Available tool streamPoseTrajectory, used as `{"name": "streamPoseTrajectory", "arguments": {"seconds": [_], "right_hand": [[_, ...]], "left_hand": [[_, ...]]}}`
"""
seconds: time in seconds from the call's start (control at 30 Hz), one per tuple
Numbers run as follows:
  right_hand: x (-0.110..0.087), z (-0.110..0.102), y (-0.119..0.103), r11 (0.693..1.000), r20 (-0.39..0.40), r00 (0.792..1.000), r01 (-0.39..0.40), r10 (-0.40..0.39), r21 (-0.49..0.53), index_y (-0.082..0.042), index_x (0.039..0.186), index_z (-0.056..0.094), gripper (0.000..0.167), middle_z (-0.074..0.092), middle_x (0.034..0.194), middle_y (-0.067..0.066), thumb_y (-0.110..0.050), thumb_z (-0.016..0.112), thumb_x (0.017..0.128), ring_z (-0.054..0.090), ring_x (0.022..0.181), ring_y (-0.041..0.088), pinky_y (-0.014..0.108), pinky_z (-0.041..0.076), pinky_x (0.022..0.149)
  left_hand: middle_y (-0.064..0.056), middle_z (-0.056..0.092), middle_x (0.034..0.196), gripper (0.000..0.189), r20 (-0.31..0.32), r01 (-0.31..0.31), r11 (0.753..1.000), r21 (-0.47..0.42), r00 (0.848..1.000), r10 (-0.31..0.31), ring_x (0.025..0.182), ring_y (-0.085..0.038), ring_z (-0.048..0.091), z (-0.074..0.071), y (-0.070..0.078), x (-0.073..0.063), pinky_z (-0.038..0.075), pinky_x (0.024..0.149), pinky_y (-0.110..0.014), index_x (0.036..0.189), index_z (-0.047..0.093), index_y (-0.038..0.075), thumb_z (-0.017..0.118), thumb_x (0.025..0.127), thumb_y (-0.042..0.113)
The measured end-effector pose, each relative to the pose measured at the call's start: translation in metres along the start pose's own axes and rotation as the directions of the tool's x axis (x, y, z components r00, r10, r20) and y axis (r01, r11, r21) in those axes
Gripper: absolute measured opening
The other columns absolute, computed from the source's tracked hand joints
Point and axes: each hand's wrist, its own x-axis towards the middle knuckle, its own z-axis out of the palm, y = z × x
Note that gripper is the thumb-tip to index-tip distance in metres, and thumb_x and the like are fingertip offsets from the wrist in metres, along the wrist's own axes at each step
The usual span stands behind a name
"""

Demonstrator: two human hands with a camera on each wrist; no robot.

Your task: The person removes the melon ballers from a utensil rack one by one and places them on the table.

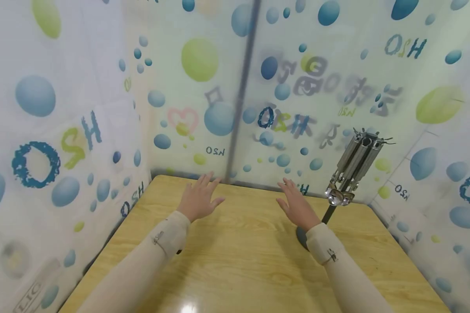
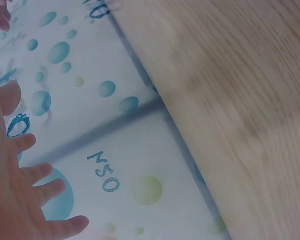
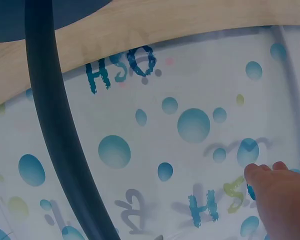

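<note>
My left hand point(image 1: 199, 199) is held over the back left part of the wooden table point(image 1: 235, 243), fingers spread and palm bare. In the left wrist view the fingers of that hand point(image 2: 20, 200) are stretched out and hold nothing. To the right, my right hand point(image 1: 299, 208) is raised with its fingers extended, also holding nothing. Closest to it is a stand point(image 1: 329, 214) with a dark pole and round base; its base is partly hidden behind the right wrist. Several shiny metal utensils point(image 1: 352, 161) hang in a ring at the stand's top.
Curtains point(image 1: 199, 61) printed with blue and green bubbles and "H2O" lettering enclose the table at the back and both sides. A dark vertical seam point(image 1: 243, 87) runs down the back curtain. Light reflects off the table's near edge.
</note>
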Motion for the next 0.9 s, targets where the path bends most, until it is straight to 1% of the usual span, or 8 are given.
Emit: {"name": "streamPoseTrajectory", "arguments": {"seconds": [0.13,0.3,0.47,0.57,0.67,0.73,0.8,0.9], "right_hand": [[-0.001,-0.008,-0.004,0.999,-0.017,1.0,0.0,0.001,0.034,-0.005,0.158,0.032,0.058,0.018,0.166,0.02,-0.024,0.054,0.108,0.023,0.15,0.042,0.063,0.033,0.113],[-0.002,-0.022,-0.009,0.999,-0.062,0.998,0.027,-0.024,0.047,-0.005,0.157,0.034,0.055,0.024,0.165,0.019,-0.022,0.053,0.108,0.031,0.147,0.042,0.062,0.036,0.112],[-0.001,-0.039,-0.01,0.996,-0.176,0.982,0.077,-0.066,0.053,-0.002,0.152,0.042,0.048,0.039,0.158,0.02,-0.015,0.053,0.107,0.041,0.142,0.04,0.059,0.039,0.111],[0.0,-0.051,-0.012,0.993,-0.267,0.958,0.115,-0.101,0.036,0.0,0.147,0.048,0.043,0.047,0.152,0.021,-0.012,0.053,0.107,0.051,0.133,0.041,0.058,0.045,0.104],[0.002,-0.063,-0.016,0.992,-0.315,0.942,0.123,-0.111,0.017,-0.001,0.146,0.051,0.041,0.049,0.15,0.021,-0.012,0.053,0.107,0.058,0.123,0.041,0.058,0.048,0.099],[0.003,-0.07,-0.018,0.993,-0.331,0.937,0.119,-0.111,0.006,-0.002,0.146,0.051,0.041,0.049,0.15,0.021,-0.013,0.053,0.107,0.067,0.103,0.038,0.055,0.051,0.091],[0.004,-0.077,-0.018,0.993,-0.355,0.928,0.121,-0.116,-0.009,-0.002,0.146,0.051,0.041,0.049,0.15,0.021,-0.013,0.052,0.107,0.066,0.076,0.034,0.05,0.052,0.078],[0.004,-0.089,-0.018,0.99,-0.419,0.898,0.138,-0.135,-0.024,0.0,0.144,0.052,0.04,0.052,0.147,0.023,-0.009,0.054,0.106,0.066,0.075,0.034,0.05,0.052,0.078]], "left_hand": [[-0.016,0.032,0.163,0.068,-0.018,-0.019,1.0,-0.016,1.0,0.019,0.146,-0.037,0.035,-0.002,0.005,0.003,0.039,0.103,-0.071,0.156,0.042,0.015,0.052,0.102,0.055],[-0.015,0.034,0.162,0.068,-0.047,-0.043,0.999,-0.021,0.998,0.042,0.146,-0.037,0.036,-0.01,0.011,0.007,0.041,0.103,-0.069,0.157,0.039,0.018,0.053,0.102,0.054],[-0.015,0.035,0.161,0.068,-0.06,-0.068,0.998,-0.004,0.996,0.068,0.143,-0.035,0.04,-0.019,0.02,0.015,0.046,0.099,-0.065,0.158,0.038,0.018,0.051,0.102,0.055],[-0.015,0.037,0.16,0.067,-0.071,-0.08,0.997,0.0,0.994,0.079,0.142,-0.034,0.042,-0.024,0.024,0.019,0.048,0.097,-0.064,0.157,0.038,0.018,0.052,0.102,0.055],[-0.015,0.038,0.159,0.066,-0.069,-0.084,0.996,0.003,0.994,0.084,0.142,-0.034,0.042,-0.026,0.027,0.023,0.049,0.096,-0.062,0.157,0.039,0.018,0.052,0.103,0.054],[-0.015,0.037,0.159,0.066,-0.061,-0.086,0.996,0.002,0.994,0.086,0.142,-0.034,0.042,-0.027,0.029,0.026,0.049,0.096,-0.062,0.157,0.038,0.018,0.051,0.103,0.054],[-0.015,0.037,0.16,0.066,-0.057,-0.091,0.996,-0.006,0.994,0.091,0.142,-0.034,0.042,-0.028,0.032,0.028,0.049,0.097,-0.061,0.158,0.038,0.018,0.05,0.103,0.054],[-0.014,0.037,0.16,0.067,-0.062,-0.102,0.994,-0.026,0.993,0.101,0.141,-0.033,0.043,-0.031,0.036,0.031,0.049,0.096,-0.061,0.158,0.037,0.019,0.051,0.103,0.054]]}}
